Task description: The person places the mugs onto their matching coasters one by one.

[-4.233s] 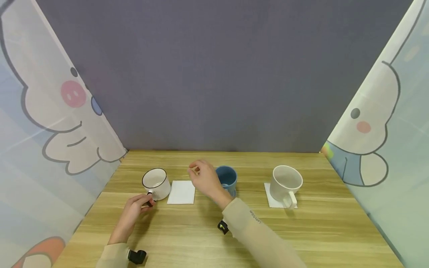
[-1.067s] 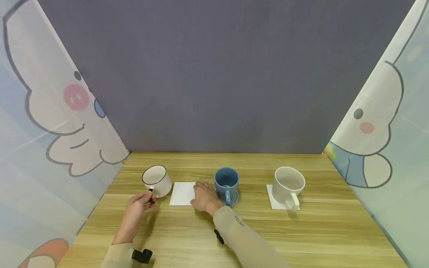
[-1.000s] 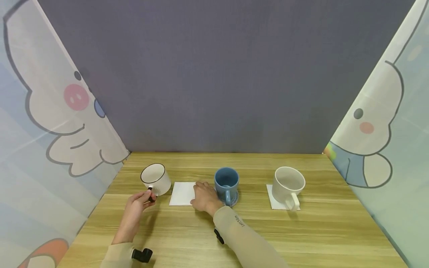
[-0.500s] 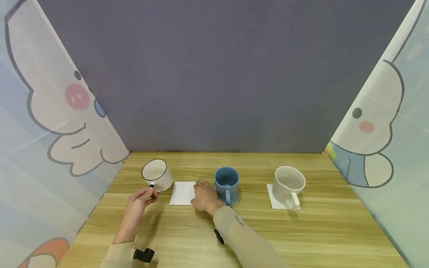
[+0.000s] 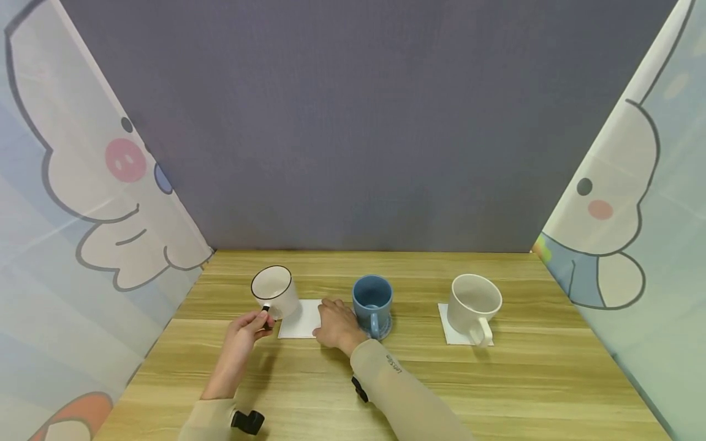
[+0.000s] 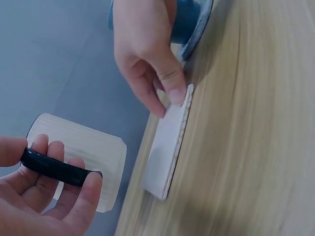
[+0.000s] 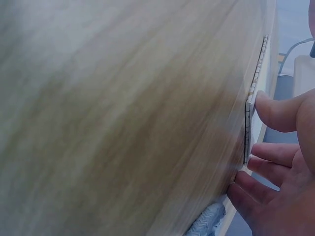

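My left hand [image 5: 248, 331] grips the black handle [image 6: 54, 167] of a white enamel-style mug [image 5: 280, 299] with a thin black rim. The mug hangs above the table, tilted a little, close over the left edge of a white square coaster [image 5: 298, 324]. Bent over that coaster's right side, my right hand [image 5: 337, 326] holds it, with the thumb [image 6: 176, 93] at the near corner. Its other fingers [image 7: 275, 155] lie along the right edge. Part of the coaster is hidden beneath this hand in the head view.
Just right of my right hand, a blue mug [image 5: 373, 300] stands on a round blue-grey coaster [image 5: 386, 329]. Farther right, a large cream mug [image 5: 469, 306] sits on another white coaster [image 5: 453, 334]. A grey panel [image 5: 353, 135] closes off the table's [image 5: 331, 392] back edge.
My right hand has come down onto the white coaster and stayed there. My left hand has lifted the black-rimmed mug off the table and carried it rightward to the coaster's left edge.
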`<act>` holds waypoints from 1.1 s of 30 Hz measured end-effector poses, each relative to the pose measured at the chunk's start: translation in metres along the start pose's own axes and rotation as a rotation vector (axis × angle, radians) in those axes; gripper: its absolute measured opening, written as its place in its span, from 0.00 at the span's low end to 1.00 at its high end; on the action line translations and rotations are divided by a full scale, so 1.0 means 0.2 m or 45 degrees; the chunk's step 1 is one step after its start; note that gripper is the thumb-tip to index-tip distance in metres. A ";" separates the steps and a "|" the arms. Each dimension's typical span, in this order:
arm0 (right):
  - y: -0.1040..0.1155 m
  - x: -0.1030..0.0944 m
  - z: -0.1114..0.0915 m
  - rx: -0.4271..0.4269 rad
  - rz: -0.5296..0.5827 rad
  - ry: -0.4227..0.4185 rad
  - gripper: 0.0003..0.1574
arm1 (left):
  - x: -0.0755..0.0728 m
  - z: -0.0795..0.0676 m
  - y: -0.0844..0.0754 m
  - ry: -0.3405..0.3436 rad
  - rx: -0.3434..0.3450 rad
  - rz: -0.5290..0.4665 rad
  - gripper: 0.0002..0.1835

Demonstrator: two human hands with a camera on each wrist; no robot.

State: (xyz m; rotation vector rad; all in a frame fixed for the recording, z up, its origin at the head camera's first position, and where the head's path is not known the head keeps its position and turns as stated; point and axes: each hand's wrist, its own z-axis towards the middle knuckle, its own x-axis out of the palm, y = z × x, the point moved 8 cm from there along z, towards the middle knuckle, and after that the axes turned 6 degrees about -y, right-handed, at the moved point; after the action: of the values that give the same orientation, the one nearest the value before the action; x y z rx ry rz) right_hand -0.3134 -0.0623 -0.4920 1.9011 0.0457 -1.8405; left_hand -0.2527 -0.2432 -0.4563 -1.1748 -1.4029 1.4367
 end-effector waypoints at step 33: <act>0.00 0.00 0.00 0.005 0.017 -0.060 0.35 | 0.21 -0.05 0.10 0.009 -0.027 0.068 0.15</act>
State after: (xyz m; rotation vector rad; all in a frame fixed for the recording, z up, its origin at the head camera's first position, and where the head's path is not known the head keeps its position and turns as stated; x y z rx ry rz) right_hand -0.3147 -0.0618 -0.4920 1.8557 0.0139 -1.8769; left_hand -0.2532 -0.2020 -0.4793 -1.2382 -1.3944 1.4560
